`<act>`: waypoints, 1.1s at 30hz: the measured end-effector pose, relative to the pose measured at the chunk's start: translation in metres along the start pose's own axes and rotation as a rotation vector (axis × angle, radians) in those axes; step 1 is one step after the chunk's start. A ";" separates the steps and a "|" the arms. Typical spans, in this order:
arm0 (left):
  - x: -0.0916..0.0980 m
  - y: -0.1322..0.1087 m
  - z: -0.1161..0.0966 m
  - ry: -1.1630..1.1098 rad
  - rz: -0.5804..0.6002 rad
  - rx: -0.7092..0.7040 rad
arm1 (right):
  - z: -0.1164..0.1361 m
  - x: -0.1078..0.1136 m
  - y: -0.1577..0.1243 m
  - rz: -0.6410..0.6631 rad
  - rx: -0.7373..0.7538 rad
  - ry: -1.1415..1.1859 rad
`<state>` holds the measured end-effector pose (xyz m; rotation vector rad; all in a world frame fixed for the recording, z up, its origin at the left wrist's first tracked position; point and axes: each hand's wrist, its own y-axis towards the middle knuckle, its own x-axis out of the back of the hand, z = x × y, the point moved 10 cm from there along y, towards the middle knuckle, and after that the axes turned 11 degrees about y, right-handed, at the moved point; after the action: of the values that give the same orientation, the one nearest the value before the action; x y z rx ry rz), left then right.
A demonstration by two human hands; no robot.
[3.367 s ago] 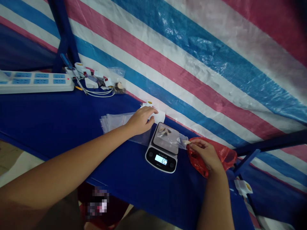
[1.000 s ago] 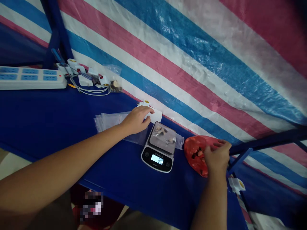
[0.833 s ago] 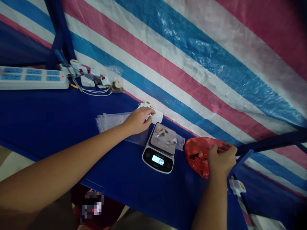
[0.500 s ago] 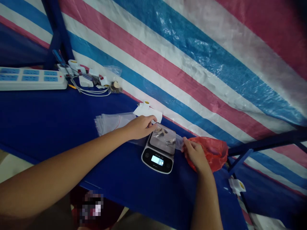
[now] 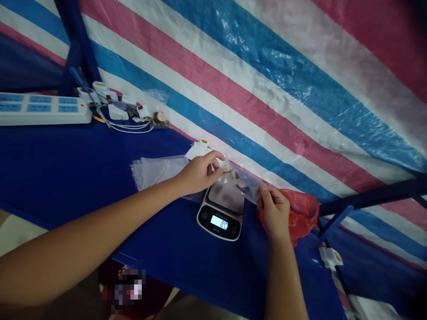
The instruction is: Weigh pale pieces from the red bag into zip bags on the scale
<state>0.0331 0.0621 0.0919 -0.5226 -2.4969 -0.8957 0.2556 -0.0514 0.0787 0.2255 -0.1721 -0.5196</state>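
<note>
Bag [image 5: 249, 179] is newly lifted off the scale [image 5: 223, 201], pinched by its ends in my left hand [image 5: 199, 173] and right hand [image 5: 275, 208], so its weighing looks finished to me.

Blue table [image 5: 83, 155]: digital scale [image 5: 222, 213] between flat clear bags [image 5: 158, 171] and red bag [image 5: 303, 213]; power strip [image 5: 43, 109] at far left.

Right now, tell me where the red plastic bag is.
In the head view, the red plastic bag lies on the blue table, right of the scale, partly hidden by the right hand.
</note>
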 end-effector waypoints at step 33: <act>0.010 0.002 0.031 0.550 0.114 0.154 | 0.021 0.073 0.002 -0.358 0.005 -0.873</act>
<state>0.0175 0.0864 0.0762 -0.3100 -1.9929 -0.6824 0.3145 -0.0908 0.1071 0.0180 -0.9948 -0.9530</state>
